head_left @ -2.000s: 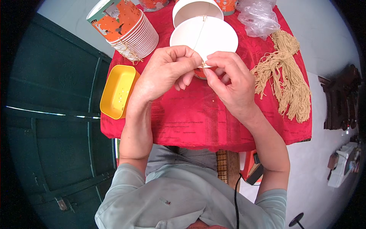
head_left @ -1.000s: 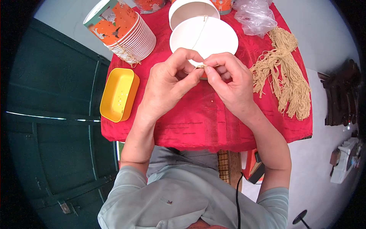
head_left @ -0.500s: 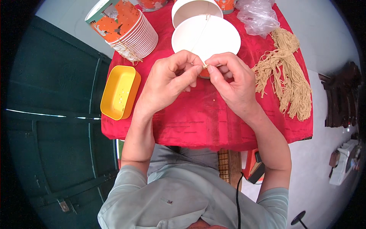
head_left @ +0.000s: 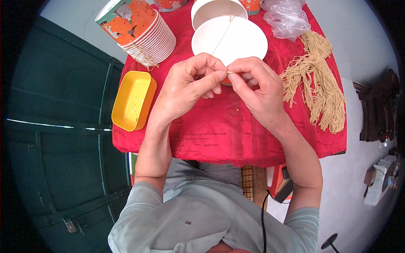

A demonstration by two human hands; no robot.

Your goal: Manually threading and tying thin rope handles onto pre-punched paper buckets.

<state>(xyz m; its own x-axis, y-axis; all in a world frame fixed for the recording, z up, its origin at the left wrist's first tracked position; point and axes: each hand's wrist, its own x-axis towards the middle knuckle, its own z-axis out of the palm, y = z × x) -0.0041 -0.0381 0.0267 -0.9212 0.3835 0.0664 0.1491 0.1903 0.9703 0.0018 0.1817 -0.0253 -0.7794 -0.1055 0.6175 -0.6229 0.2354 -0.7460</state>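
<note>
My left hand (head_left: 188, 84) and my right hand (head_left: 258, 86) meet at the middle of the table, each pinching a thin tan string (head_left: 222, 36) between thumb and forefinger. From the fingertips the string runs across a flat white round face (head_left: 249, 40) to its far rim, where a small knot or loop shows. A sliver of orange just below the fingertips seems to be the side of that paper tub. My other fingers are curled, and the string's loose ends are hidden behind them.
A red cloth (head_left: 202, 143) covers the table. At left are a tied stack of paper tubs (head_left: 149, 40) and a yellow plastic box (head_left: 131, 101) holding small bits. A white-lined tub (head_left: 211, 12) stands behind. Tan string hanks (head_left: 325, 97) and a clear plastic bag (head_left: 287, 21) lie right.
My fingertips have drawn slightly closer together, and the pale bit of string between them now shows as a thinner line. The other things keep their places.
</note>
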